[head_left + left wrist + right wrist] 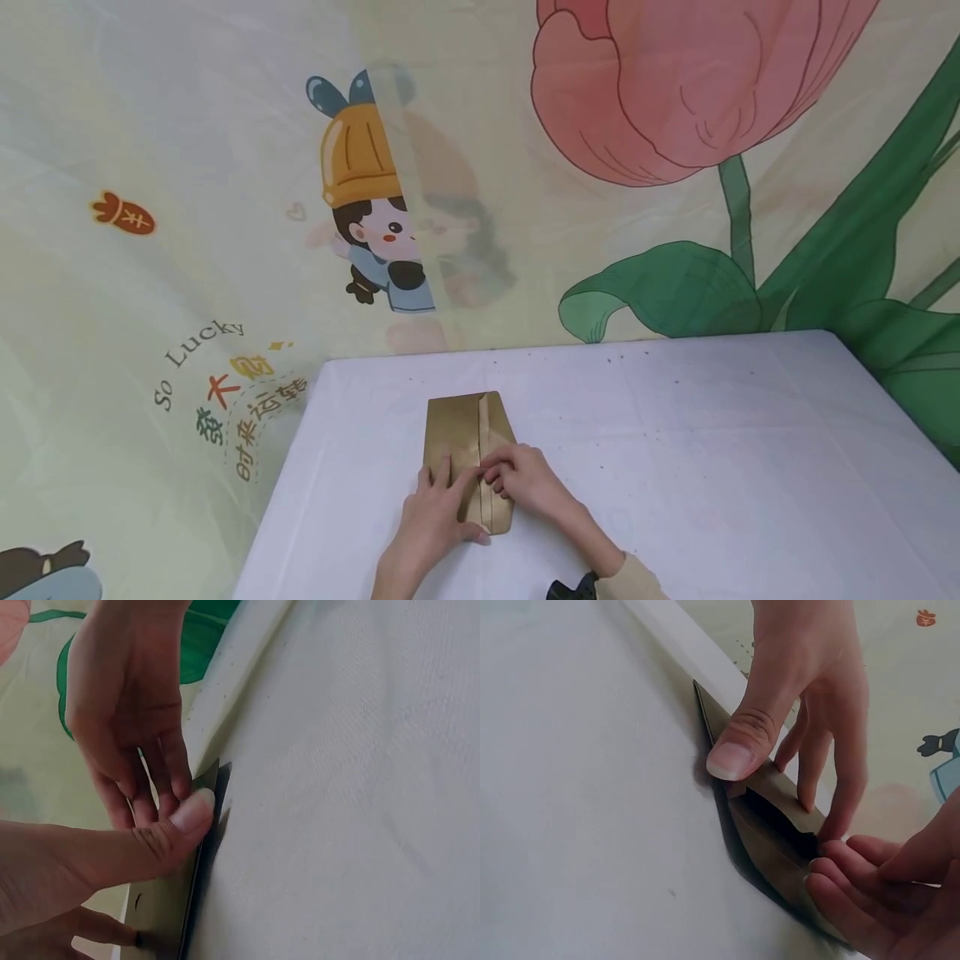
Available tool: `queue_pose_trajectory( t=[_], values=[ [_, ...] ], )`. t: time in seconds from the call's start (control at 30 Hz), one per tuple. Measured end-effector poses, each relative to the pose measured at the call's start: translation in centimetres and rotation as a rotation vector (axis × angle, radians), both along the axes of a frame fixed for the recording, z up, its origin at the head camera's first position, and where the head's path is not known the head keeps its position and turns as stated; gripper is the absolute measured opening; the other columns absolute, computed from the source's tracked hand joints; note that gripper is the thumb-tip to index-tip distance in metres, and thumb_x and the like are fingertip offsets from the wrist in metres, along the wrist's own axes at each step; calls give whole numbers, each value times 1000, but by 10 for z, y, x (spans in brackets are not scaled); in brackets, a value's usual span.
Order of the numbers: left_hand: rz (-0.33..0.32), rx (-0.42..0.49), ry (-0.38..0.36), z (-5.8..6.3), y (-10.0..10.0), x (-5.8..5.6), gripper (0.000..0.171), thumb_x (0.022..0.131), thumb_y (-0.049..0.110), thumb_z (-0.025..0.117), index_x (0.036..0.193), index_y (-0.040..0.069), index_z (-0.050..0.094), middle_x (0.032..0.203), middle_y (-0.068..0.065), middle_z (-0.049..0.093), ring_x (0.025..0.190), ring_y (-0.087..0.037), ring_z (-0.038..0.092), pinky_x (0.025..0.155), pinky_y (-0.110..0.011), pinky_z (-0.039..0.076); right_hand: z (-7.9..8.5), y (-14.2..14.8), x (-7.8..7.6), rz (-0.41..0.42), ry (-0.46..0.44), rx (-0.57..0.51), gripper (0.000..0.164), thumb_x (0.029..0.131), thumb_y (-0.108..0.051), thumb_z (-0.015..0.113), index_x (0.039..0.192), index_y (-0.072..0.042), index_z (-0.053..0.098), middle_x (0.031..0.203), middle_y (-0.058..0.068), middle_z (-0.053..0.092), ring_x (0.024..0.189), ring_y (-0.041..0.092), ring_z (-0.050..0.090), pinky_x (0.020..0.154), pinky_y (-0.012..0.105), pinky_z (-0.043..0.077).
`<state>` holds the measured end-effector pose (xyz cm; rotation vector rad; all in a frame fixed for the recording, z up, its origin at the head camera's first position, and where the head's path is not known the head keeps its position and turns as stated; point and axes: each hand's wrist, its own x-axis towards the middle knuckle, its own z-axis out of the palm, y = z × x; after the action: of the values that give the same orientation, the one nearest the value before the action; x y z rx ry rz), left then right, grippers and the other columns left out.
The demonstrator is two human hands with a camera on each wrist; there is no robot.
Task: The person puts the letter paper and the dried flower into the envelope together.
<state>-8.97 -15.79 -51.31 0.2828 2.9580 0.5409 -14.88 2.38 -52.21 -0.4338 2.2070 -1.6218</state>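
A flat piece of folded brown paper (453, 425) lies on the white table, a lengthwise seam running down it right of its middle. My left hand (431, 517) rests on its left part with fingers spread. The left thumb (735, 754) presses near the paper's near edge. At the seam my right hand (532, 479) has its fingers curled and pinches the raised paper edge beside the left fingertips. In the right wrist view a dark gap (776, 814) shows under the lifted edge. The right fingertips are partly hidden there.
The white-covered table (712, 467) stretches off to the right, with small dark specks on its cloth. Behind it hangs a printed curtain (225, 125) with a large pink tulip and a cartoon figure. A black strap or device (572, 588) sits at the right wrist.
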Motion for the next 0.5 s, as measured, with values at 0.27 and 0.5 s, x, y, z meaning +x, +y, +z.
queue_pose_trajectory(
  t=[0.27, 0.5],
  values=[
    [30, -31, 50, -1, 10, 1, 67, 84, 59, 74, 135, 17, 63, 149, -38, 46, 128, -68, 43, 81, -70, 52, 7, 26, 3, -75, 168, 83, 31, 95, 12, 47, 107, 5, 74, 90, 12, 76, 79, 21, 71, 66, 22, 55],
    [88, -88, 128, -2, 22, 1, 47, 91, 52, 71, 124, 19, 68, 142, -36, 53, 121, -62, 51, 86, -65, 49, 21, 48, 0, -274, 417, 249, 27, 94, 10, 56, 101, -5, 77, 87, 3, 77, 80, 12, 70, 69, 25, 56]
  ],
)
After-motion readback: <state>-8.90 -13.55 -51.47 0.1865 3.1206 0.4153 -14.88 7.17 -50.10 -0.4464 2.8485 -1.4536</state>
